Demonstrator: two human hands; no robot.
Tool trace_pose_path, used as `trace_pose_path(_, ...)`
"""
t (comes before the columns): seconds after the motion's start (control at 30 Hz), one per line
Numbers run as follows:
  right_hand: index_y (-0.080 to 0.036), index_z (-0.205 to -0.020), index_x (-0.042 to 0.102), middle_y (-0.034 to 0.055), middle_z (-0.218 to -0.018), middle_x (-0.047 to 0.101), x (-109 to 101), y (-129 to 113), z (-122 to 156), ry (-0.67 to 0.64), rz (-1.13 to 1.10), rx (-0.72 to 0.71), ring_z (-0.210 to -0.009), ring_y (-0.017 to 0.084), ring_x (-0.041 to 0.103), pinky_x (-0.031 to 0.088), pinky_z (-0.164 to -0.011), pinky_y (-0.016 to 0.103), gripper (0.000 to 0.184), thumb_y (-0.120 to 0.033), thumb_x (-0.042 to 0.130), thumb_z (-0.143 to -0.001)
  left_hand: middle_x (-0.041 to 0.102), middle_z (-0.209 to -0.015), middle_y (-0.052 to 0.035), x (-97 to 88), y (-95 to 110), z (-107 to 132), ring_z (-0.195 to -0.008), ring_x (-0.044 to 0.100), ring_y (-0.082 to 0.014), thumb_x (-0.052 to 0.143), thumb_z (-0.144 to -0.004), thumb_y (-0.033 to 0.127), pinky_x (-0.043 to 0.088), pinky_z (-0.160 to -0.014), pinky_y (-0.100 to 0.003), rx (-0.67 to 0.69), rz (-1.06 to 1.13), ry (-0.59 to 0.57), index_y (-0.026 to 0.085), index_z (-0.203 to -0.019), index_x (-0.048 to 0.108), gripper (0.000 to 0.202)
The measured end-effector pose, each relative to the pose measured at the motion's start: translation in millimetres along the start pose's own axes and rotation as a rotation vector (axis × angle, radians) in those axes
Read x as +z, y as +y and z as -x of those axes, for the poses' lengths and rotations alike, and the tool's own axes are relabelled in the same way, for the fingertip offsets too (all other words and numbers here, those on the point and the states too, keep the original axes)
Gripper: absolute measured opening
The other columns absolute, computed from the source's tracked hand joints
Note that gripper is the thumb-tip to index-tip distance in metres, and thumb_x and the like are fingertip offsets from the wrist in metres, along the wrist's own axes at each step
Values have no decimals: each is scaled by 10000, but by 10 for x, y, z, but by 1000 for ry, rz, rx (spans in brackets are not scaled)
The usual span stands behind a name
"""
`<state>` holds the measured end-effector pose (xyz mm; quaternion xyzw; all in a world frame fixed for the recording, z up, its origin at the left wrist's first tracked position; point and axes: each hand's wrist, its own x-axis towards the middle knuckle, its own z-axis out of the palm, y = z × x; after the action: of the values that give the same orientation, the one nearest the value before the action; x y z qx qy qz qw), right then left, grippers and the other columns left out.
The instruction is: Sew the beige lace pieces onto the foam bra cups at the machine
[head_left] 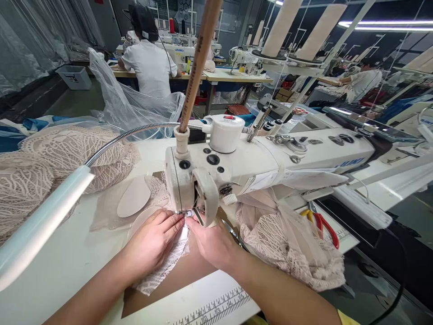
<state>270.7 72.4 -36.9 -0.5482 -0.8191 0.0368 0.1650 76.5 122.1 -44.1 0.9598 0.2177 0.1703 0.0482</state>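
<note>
A strip of pale lace fabric (162, 271) runs under the head of a white sewing machine (189, 180), its lower end trailing towards me. My left hand (154, 237) is closed on the lace, fingers together over its left edge and tips beside the presser foot (185, 213). On the other side, my right hand (214, 241) pinches the lace close to the needle; the machine head hides some of its fingers. Left of the foot lie an oval beige pad (134, 197) and sheer mesh (104, 210). Metal scissors blades (233, 232) show beside my right hand.
Gathered lace pieces lie at left (77, 155) and right (291, 239). Red-handled scissors (326, 228) rest on the right. A lamp tube (47, 221) slants across the left. A printed ruler (216, 307) edges the table. A co-worker in a white shirt (149, 67) sits ahead.
</note>
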Motion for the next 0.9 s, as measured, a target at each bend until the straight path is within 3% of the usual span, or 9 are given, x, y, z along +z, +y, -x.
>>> trace_pose_path(0.4,-187,-1106,637,111,-992,651,39,33,19,-27,-12,12,-937,240,573,472,-784,332,338,-73,483,-828,681,-946,-111,-32,-31,-17,-854,537,-237,432,-902,95,485,-702,-365,-2,-12,25,143,-944,650,228)
trace_pose_path(0.57,-196,-1097,645,97,-962,649,-9,45,15,-57,-42,34,-919,228,577,469,-777,318,333,-77,479,-833,680,-993,-110,-4,-63,-19,-925,534,-257,458,-904,116,470,-762,-392,-9,-22,26,146,-1068,631,240)
trace_pose_path(0.73,-185,-1079,643,95,-966,643,-6,39,-13,-89,-57,27,-930,218,575,461,-808,318,316,-68,461,-848,671,-946,-98,-30,-52,-30,-850,546,-233,449,-923,185,458,-750,-383,-78,-46,-14,163,-906,657,210)
trace_pose_path(0.9,-198,-1117,630,100,-1007,641,14,60,-12,-64,-75,15,-987,225,563,447,-838,320,313,-99,459,-874,658,-927,-106,-24,-72,-9,-897,549,-257,444,-927,234,449,-783,-402,-135,-68,-19,169,-855,662,239)
